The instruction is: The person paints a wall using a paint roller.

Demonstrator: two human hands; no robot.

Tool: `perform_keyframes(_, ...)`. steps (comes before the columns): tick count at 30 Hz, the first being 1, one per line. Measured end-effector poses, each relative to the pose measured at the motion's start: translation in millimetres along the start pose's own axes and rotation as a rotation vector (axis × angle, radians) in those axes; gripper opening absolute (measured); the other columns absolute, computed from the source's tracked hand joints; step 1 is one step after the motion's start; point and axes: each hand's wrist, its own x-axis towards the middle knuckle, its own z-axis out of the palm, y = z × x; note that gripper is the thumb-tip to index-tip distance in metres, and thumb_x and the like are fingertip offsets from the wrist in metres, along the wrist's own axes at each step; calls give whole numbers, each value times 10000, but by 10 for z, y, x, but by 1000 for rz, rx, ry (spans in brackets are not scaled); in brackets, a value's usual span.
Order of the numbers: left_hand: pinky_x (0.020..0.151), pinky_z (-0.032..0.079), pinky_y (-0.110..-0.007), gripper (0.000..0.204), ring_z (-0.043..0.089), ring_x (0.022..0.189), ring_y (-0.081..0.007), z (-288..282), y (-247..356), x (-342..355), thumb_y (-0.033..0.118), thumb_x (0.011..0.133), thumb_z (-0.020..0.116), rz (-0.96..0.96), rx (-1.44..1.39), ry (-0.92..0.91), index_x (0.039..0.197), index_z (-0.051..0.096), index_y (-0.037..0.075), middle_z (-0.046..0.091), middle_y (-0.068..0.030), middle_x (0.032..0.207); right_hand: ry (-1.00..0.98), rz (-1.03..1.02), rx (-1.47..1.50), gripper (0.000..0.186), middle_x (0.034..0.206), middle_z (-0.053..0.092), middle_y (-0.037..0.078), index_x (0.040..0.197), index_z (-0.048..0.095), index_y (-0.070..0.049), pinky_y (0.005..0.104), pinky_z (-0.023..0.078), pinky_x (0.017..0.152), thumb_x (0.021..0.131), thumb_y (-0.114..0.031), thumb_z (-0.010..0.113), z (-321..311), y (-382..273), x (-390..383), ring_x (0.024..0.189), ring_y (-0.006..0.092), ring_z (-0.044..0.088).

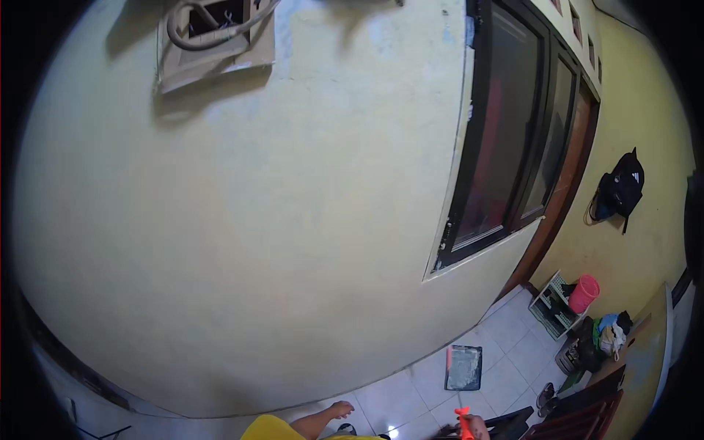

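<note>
Low in the view, my right hand [478, 427] is closed around a bright orange handle [464, 424]. A thin rod runs from this handle toward a dark-rimmed shallow tray [465, 368] on the floor; the tool's far end is not clear. Greyish-white smears cover the tray, and a reddish strip lies along its left side. My left hand [341, 410] hangs low near the wall's foot, fingers apart, holding nothing. A yellow sleeve shows beside that forearm.
A pale, patchy wall [293, 220] fills most of the view, with a dark-framed window [506, 132] to the right. Cable loops over a wall box [216, 37]. At right stand a small rack [554, 312], a pink basket [584, 295], piled clothes [612, 334] and shoes [545, 396]. A black bag [622, 187] hangs above.
</note>
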Motion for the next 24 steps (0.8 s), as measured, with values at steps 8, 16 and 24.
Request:
perform_keyframes(8,604,469,-339,368,588,737,-156,588,580,-203,421,828,562,66,-69,-32,1098,589,172,610,-16,992,378,-841,-79,331,485,348,-34,881,502,-104,239,279,305,946,-428,484,1240,-190,-1635,329,79,325)
perform_keyframes(16,712,480,-394,387,590,836,-169,724,-116,-247,441,861,527,-126,55,-94,1191,544,239,595,-5,1127,557,-1501,-501,375,594,490,20,1214,476,-13,271,369,404,923,-248,500,2147,-264,-2073,453,111,463)
perform_keyframes(24,712,486,-375,346,584,820,-165,763,-830,-351,347,893,518,269,-186,-54,1197,538,183,597,-30,1089,293,-1594,-729,407,688,597,105,1208,452,120,309,455,503,855,-58,547,2885,-430,-2057,550,204,605)
